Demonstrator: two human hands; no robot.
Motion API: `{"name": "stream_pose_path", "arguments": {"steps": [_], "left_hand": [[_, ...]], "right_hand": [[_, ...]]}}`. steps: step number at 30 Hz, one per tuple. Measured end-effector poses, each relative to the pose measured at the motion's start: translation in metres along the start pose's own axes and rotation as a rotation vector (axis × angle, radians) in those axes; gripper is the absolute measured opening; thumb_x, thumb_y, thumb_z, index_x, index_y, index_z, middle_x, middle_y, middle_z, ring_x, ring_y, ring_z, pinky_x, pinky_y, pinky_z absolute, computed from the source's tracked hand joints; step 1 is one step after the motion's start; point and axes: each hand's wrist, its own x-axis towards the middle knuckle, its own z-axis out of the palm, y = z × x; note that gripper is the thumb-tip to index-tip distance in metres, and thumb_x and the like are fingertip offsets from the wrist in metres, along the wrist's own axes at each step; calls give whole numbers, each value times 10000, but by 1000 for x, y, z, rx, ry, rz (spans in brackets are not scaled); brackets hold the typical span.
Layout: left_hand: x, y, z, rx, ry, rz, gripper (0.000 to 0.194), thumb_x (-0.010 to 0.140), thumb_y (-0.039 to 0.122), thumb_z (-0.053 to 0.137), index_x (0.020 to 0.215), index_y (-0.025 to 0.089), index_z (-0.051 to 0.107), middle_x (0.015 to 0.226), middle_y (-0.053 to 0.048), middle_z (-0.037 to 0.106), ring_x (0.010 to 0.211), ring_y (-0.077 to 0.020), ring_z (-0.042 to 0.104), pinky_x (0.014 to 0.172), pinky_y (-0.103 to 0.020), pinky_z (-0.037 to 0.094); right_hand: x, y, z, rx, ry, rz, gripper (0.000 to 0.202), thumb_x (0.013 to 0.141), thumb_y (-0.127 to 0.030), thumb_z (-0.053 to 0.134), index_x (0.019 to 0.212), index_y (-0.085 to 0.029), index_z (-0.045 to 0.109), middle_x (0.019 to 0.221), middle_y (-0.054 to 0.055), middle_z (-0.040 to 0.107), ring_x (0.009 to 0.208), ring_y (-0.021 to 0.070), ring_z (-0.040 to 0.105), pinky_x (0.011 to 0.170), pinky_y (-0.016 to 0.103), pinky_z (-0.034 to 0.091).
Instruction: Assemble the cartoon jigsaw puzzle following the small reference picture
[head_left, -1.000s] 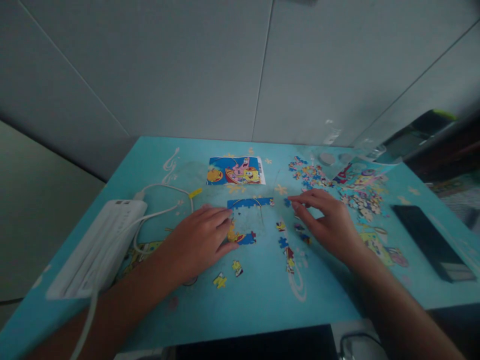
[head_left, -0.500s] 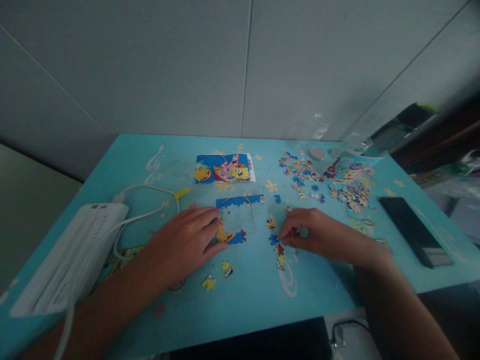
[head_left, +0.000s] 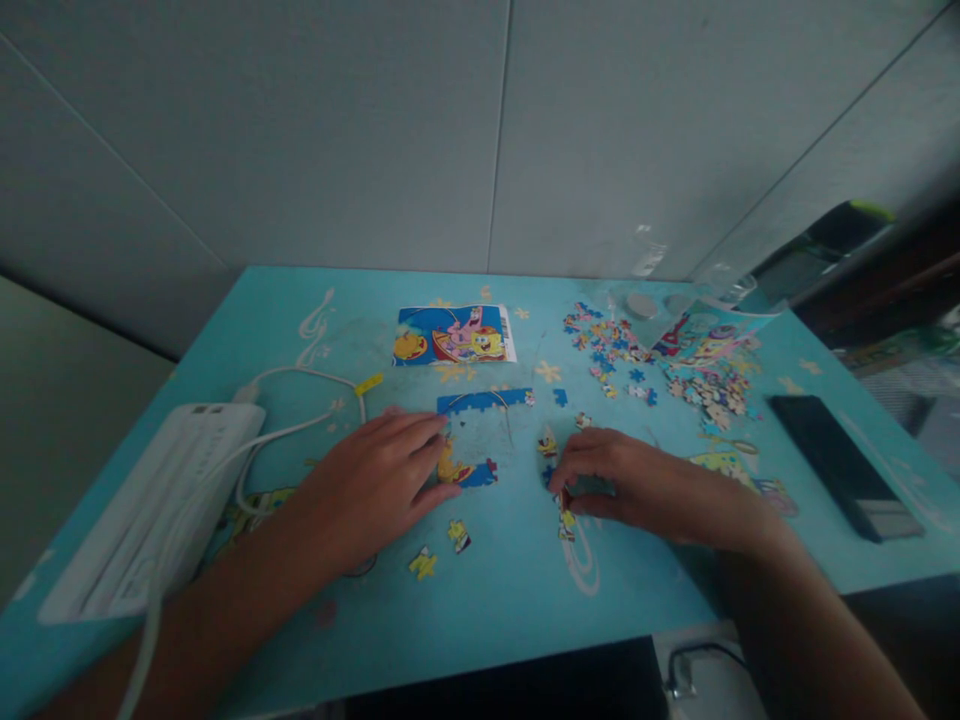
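Observation:
My left hand (head_left: 390,465) lies flat with its fingers stretched out, resting at the left edge of a partly joined jigsaw puzzle (head_left: 480,474). The joined part has a blue top strip (head_left: 480,400) and a yellow-and-blue lower corner. To the right of it, my right hand (head_left: 600,475) bends its fingers down onto a blue puzzle piece (head_left: 547,476), mostly hidden under the fingertips. Just above that piece is a yellow-brown piece (head_left: 547,443), and below it a yellow-and-white piece (head_left: 566,525). Two yellow pieces (head_left: 423,563) lie nearer to me.
A picture card (head_left: 454,335) lies behind the puzzle. Loose pieces (head_left: 607,340) are heaped at the back right, beside a printed bag (head_left: 705,335). A black phone (head_left: 844,465) is on the right; a white power strip (head_left: 154,510) with cables (head_left: 300,372) is on the left.
My right hand has shifted slightly left, and its fingertips now cover most of the blue piece. My left hand stays in place. The view has moved a little.

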Motion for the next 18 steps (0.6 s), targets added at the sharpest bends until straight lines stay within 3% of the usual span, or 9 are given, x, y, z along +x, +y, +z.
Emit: {"name": "stream_pose_path", "arguments": {"steps": [8,12,15,18], "left_hand": [[1,1,-2,3,-4,2,438,920,458,689,1150,85,708,1277,-174,671,1181,-337,629,1065,-538,516],[1,1,-1,15,11,5,426,911,449,703,1136,88,713,1273,-173,672,1166,-335,640,1051,-531,529],[1,2,-1,13,16,-1,422,905,454,711,1125,94,717,1269,-171,676,1161,-338,643,1039,-539,536],[1,2,-2,-1,19,1,426,909,455,706,1126,88,715,1252,-172,681,1149,-333,649,1038,-543,534]], "right_hand": [[0,-8,-2,12,-62,98,136,953,-182,648,1046,-244,725,1112,35,678,1035,176,644,971,314,486],[-3,-8,-3,29,-64,132,90,953,-215,658,1018,-240,716,1028,14,703,948,162,655,878,282,508],[2,-8,1,66,15,162,124,960,-231,651,1047,-262,734,965,-7,730,832,140,662,791,261,516],[12,-8,11,129,192,173,174,959,-234,645,1080,-275,763,1007,8,756,849,148,680,799,274,526]]}}
